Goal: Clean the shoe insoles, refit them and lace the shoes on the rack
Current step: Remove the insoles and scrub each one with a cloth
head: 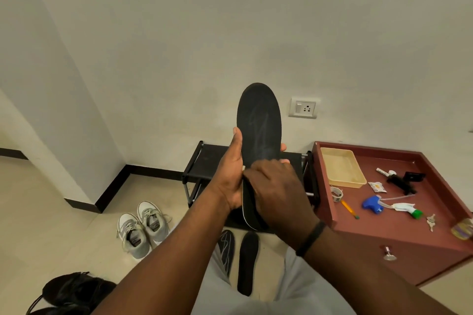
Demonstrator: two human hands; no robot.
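Upright before the rack [204, 158], insole [259, 120] gripped by left hand [229, 179] curled round its edge, right hand [275, 189] pressed on the heel, whether holding a cloth impossible to tell; could buckle or slip floorward under hard rubbing.

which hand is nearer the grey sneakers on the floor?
Left. The left hand grips the insole above and right of the grey sneakers; the right hand lies farther right.
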